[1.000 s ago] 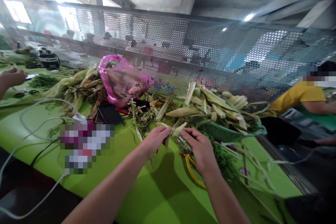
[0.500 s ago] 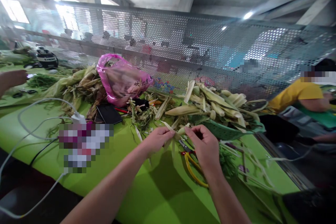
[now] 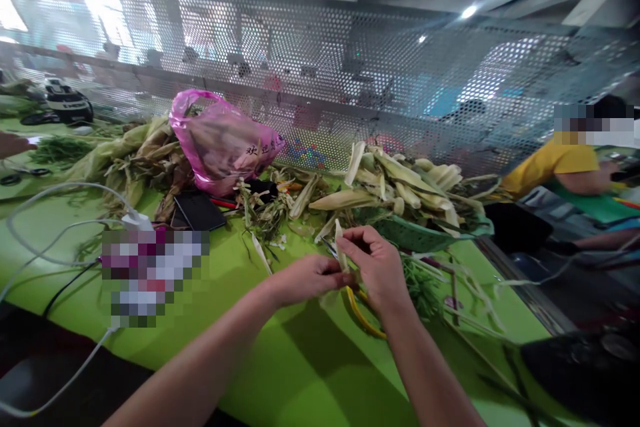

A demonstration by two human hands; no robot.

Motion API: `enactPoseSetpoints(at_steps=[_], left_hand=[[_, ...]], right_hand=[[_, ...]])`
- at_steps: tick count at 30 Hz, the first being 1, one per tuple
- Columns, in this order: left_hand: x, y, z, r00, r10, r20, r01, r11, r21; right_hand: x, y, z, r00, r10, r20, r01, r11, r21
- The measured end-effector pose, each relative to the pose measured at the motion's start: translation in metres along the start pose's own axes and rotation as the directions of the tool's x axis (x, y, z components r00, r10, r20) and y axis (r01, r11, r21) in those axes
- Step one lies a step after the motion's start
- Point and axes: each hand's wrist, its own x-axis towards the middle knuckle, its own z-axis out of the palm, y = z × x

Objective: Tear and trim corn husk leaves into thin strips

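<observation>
Pink plastic bag sitting on the green worktop, flat black gadget just beside it, white cable looping around, holey metal screen behind, someone in yellow off right.

L hand drops lower, its fingers now tucked in under the R hand's, no longer level w/ it. Husk strip, splayed b/w the two a sec ago, now near upright, tip up past R thumb. Red pivot of the yellow-handled scissors now hidden behind fingers. View's swung slightly R & down; co-worker's hand, far L, nearly out of frame.
</observation>
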Motion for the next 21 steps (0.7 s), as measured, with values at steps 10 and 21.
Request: enactPoseSetpoints(at_steps=[10, 21], left_hand=[[-0.002, 0.008, -0.008, 1.0, 0.009, 0.017, -0.006, 0.987, -0.163], [0.0, 0.014, -0.012, 0.994, -0.062, -0.089, 0.034, 0.957, -0.289]], right_hand=[[0.0, -0.008, -0.001, 0.971, 0.184, 0.151, -0.212, 0.958, 0.193], [0.004, 0.004, 0.0, 0.999, 0.011, -0.036, -0.006, 0.991, 0.133]])
